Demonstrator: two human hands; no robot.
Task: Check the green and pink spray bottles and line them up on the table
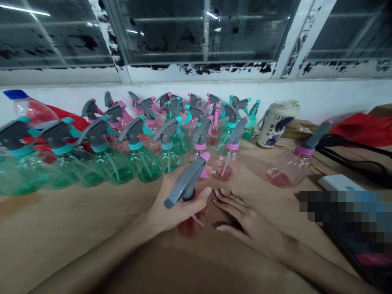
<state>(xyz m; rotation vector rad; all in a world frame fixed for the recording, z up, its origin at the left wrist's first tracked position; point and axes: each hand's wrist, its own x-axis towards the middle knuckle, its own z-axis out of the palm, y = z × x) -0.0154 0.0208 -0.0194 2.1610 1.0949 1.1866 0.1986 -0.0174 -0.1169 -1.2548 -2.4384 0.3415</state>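
My left hand is wrapped round the neck of a pink spray bottle with a grey and pink trigger head. Some liquid shows low in that bottle, and its base is near the table's front. To its right, my right hand lies flat on the table, fingers stretched out and holding nothing. Just beyond the hands stands another pink spray bottle, upright. A row of green spray bottles with turquoise collars, one of them a green spray bottle, runs off to the left.
Several more pink and green spray bottles crowd behind the front row by the wall. A lone pink spray bottle stands at right, near a paper cup, black straps and a white box. A blue-capped bottle is far left.
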